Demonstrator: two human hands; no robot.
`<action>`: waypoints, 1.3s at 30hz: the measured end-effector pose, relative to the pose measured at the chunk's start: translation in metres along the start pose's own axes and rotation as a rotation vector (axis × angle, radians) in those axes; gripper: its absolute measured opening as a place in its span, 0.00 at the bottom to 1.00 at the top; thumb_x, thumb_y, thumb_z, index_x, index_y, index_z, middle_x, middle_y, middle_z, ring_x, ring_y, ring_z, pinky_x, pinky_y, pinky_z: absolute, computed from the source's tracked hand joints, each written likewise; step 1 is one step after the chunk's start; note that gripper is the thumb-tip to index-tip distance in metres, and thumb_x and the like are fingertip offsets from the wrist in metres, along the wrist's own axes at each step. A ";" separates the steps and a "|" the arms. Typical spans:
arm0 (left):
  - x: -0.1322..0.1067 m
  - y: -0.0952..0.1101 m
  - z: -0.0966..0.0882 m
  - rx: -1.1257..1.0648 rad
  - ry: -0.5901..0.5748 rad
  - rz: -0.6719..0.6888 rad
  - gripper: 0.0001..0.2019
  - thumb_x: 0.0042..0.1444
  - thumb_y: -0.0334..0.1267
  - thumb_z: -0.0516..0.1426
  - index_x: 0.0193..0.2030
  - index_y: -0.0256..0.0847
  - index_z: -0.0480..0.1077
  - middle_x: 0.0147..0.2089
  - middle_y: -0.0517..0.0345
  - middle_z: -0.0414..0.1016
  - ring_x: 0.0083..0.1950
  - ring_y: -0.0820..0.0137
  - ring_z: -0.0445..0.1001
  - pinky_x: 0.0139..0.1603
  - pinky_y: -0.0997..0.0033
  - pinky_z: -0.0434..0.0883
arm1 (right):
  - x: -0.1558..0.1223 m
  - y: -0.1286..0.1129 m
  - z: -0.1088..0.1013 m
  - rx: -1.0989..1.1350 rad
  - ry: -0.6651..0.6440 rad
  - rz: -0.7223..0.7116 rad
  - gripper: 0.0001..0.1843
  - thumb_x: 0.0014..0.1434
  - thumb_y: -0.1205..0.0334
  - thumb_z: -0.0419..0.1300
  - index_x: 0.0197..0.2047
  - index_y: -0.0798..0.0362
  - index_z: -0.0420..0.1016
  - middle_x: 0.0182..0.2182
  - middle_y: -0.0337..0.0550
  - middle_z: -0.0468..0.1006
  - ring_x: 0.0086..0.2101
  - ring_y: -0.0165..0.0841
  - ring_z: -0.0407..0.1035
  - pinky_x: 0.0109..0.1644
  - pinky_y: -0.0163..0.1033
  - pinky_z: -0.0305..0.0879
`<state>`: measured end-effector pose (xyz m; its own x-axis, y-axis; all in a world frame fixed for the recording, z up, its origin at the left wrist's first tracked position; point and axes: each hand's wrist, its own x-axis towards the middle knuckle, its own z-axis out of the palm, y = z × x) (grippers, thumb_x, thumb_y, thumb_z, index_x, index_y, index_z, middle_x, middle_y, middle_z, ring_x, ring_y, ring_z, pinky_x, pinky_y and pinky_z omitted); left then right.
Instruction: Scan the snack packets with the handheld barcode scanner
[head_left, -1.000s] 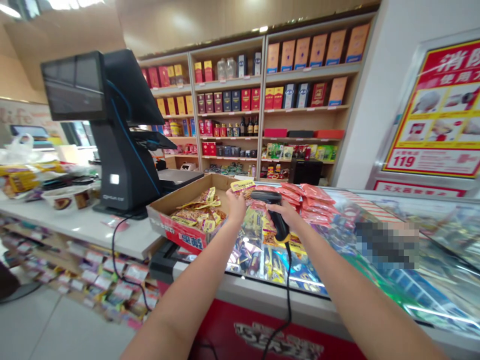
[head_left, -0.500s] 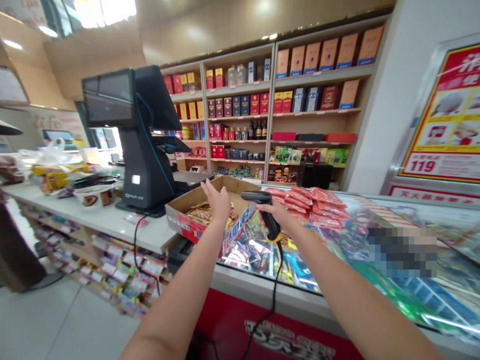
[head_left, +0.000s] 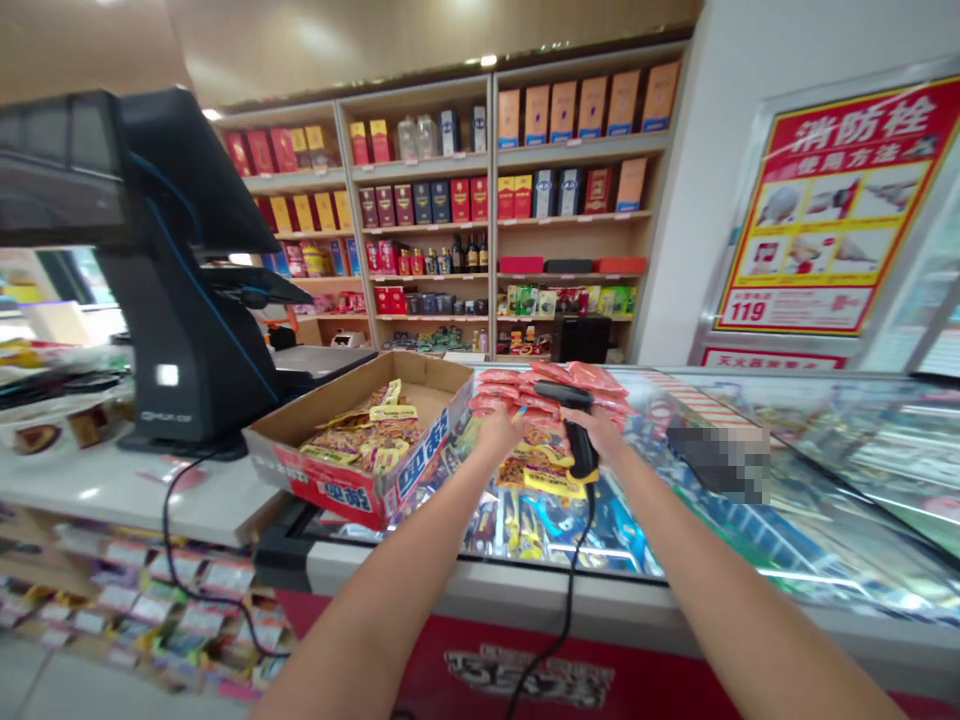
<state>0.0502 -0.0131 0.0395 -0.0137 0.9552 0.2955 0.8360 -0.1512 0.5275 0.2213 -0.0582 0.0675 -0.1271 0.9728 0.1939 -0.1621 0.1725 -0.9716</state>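
A black barcode scanner (head_left: 581, 445) is gripped in my right hand (head_left: 602, 438), its head pointing left above the red packets (head_left: 592, 378). My left hand (head_left: 499, 437) is at the near left edge of that pile, beside yellow-and-brown snack packets (head_left: 551, 478) lying on the glass freezer top. Its fingertips are blurred and partly hidden, so whether they pinch a packet cannot be told. Left of it stands an open cardboard box (head_left: 356, 488) with similar yellow-and-brown snack packets (head_left: 367, 430) inside.
A black checkout terminal (head_left: 191, 310) stands on the white counter (head_left: 225, 500) at left. The scanner's cable (head_left: 562, 620) hangs over the freezer's front edge. A blurred-out dark object (head_left: 716, 462) lies on the freezer glass at right. Stocked shelves (head_left: 491, 215) line the back wall.
My left hand has moved from above the cardboard box to the red packets on the right. My right hand still holds the scanner, now over the pile. The view has turned right.
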 end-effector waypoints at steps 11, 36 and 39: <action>0.019 -0.022 0.026 -0.078 -0.008 -0.016 0.22 0.36 0.46 0.69 0.38 0.38 0.72 0.42 0.46 0.78 0.46 0.56 0.74 0.45 0.64 0.68 | -0.002 0.028 -0.011 0.045 -0.008 0.028 0.14 0.44 0.54 0.66 0.28 0.54 0.69 0.16 0.37 0.72 0.14 0.29 0.65 0.17 0.34 0.62; 0.014 -0.025 0.015 -0.531 0.237 0.089 0.09 0.47 0.34 0.63 0.32 0.40 0.65 0.32 0.60 0.75 0.35 0.70 0.74 0.38 0.72 0.67 | -0.016 0.019 -0.006 -0.006 -0.190 -0.008 0.14 0.48 0.52 0.64 0.28 0.54 0.68 0.17 0.37 0.72 0.14 0.28 0.64 0.16 0.33 0.62; 0.012 -0.023 0.012 -0.471 0.237 0.073 0.09 0.48 0.35 0.63 0.35 0.40 0.67 0.36 0.58 0.76 0.39 0.69 0.75 0.40 0.72 0.68 | -0.015 0.020 -0.007 -0.049 -0.198 -0.017 0.14 0.48 0.52 0.63 0.24 0.55 0.68 0.15 0.38 0.71 0.13 0.28 0.64 0.16 0.32 0.61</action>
<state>0.0373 0.0048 0.0214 -0.1338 0.8625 0.4880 0.5032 -0.3651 0.7833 0.2264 -0.0682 0.0442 -0.3158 0.9209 0.2286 -0.1189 0.2006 -0.9724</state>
